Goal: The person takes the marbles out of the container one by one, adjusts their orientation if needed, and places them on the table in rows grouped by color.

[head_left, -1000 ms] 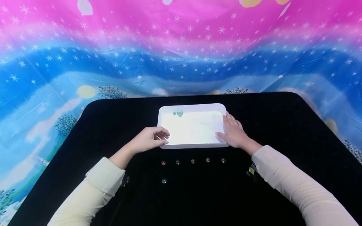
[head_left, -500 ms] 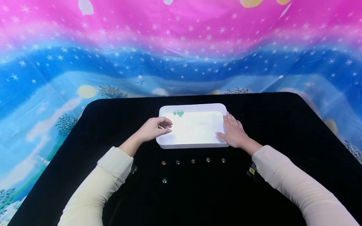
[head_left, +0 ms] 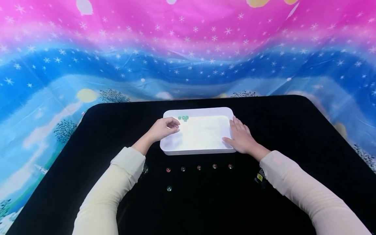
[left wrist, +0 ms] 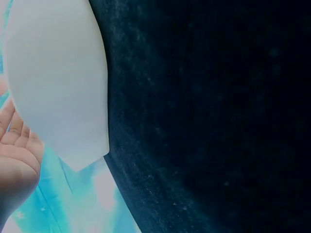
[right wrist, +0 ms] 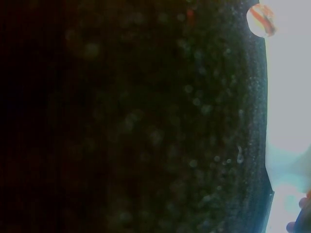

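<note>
Okay, left hand [head_left: 162, 129] is loosely curved and empty over the left of the tray [head_left: 202, 135], right hand [head_left: 242, 138] rests straight-fingered on its right rim, green marbles [head_left: 186, 117] inside, far left

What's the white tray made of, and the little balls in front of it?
The white tray looks like smooth plastic: even walls, rounded corners; maybe coated metal. The little balls are probably shiny glass: they glint, and one, up close, shows orange streaks.
</note>
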A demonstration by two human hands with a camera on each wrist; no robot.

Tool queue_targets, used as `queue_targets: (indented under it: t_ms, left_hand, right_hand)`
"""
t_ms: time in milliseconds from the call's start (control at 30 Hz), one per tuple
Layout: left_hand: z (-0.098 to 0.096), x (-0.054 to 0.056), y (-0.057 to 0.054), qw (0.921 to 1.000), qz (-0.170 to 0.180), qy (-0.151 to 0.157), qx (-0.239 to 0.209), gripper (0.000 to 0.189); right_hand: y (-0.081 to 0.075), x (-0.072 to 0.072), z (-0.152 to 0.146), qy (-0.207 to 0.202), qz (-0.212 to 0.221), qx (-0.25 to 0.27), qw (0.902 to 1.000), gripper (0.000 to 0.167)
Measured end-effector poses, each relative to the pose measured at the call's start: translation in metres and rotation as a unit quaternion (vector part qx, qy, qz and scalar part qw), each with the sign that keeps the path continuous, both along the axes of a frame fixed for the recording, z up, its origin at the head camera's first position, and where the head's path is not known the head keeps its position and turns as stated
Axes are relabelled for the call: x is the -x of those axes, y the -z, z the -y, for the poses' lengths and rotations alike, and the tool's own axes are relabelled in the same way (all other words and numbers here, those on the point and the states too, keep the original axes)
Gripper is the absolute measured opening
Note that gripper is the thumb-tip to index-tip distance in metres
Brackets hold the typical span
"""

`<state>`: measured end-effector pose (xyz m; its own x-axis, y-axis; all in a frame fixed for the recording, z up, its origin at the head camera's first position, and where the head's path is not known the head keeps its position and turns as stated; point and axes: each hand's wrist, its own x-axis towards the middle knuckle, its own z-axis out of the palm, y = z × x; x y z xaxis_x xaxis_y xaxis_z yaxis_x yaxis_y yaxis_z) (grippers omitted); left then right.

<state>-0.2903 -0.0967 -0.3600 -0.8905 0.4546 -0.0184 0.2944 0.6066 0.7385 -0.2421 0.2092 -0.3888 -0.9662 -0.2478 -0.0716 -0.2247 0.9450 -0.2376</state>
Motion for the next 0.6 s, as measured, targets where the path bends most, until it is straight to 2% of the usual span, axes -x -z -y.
queue_targets:
  t_ms: [267, 600]
  left_hand:
    - [-0.005, 0.015, 0.003, 0.9998, -0.007, -0.001, 0.019, 0.025]
    - [-0.011, 0.033, 0.013, 0.9993, -0.009, -0.003, 0.036, 0.025]
  right_hand:
    - [-0.001, -0.001, -0.001, 0.002, 0.004, -0.002, 1.0, 0.082]
    - [0.001, 0.0, 0.0, 0.002, -0.004, 0.0, 1.0, 0.081]
